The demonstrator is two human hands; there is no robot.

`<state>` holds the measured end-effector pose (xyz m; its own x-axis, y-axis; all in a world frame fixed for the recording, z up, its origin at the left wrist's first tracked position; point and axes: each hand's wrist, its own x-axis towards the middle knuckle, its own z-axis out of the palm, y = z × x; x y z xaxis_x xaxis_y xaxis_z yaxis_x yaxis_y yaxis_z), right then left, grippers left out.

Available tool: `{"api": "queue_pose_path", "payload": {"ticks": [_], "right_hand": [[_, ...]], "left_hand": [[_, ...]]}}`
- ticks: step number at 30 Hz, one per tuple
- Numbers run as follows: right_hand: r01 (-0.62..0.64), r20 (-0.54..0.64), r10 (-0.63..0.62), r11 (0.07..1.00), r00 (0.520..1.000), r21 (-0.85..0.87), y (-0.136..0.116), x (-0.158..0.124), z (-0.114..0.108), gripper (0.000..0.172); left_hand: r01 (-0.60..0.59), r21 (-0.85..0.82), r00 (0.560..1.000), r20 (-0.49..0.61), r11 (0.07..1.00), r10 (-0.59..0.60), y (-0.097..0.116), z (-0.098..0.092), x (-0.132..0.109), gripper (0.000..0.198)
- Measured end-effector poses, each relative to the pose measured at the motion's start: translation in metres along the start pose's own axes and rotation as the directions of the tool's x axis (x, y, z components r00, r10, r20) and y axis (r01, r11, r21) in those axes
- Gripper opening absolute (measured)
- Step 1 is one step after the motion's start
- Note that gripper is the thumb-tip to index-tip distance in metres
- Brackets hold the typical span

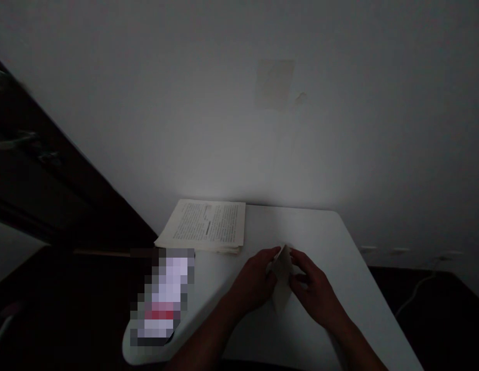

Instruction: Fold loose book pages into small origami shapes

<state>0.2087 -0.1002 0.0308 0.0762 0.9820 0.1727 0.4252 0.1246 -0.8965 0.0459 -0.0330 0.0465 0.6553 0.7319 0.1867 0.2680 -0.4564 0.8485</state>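
Note:
A folded piece of paper (282, 275), pale and narrow with a pointed top, is held up over the white table (301, 224). My left hand (258, 275) grips its left side, thumb and fingers closed on it. On the opposite side my right hand (309, 281) pinches the same paper between fingertips and thumb. Dim light hides the finer folds. To the left of my hands lies a stack of printed sheets (210, 224).
A pixelated, phone-shaped object (162, 299) lies at the table's left edge. The wall (224, 129) rises behind the table. A dark door (49, 170) with a handle stands at left. A white cable (417, 286) runs from wall sockets at right.

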Motion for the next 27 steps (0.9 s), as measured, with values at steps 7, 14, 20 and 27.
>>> {"api": "queue_pose_path", "payload": {"ticks": [7, 14, 20, 27], "right_hand": [[0.018, 0.017, -0.018, 1.000, 1.000, 0.006, 0.000, -0.001, -0.002, 0.048], [0.021, 0.004, -0.021, 1.000, 1.000, -0.010, 0.008, -0.003, 0.000, 0.047], [0.000, 0.018, 0.000, 1.000, 1.000, 0.016, 0.002, -0.003, 0.001, 0.046], [0.029, 0.086, -0.034, 0.998, 0.996, 0.064, -0.012, -0.003, 0.004, 0.045]], "left_hand": [[0.012, -0.022, 1.000, 0.007, 1.000, -0.012, -0.003, 0.000, 0.000, 0.058], [-0.009, -0.037, 1.000, 0.020, 0.999, 0.010, 0.001, -0.005, -0.001, 0.061], [0.045, -0.103, 0.999, 0.021, 0.994, -0.043, -0.001, -0.002, -0.002, 0.061], [0.138, -0.365, 0.990, 0.060, 0.921, -0.125, 0.008, 0.001, -0.002, 0.051]]}}
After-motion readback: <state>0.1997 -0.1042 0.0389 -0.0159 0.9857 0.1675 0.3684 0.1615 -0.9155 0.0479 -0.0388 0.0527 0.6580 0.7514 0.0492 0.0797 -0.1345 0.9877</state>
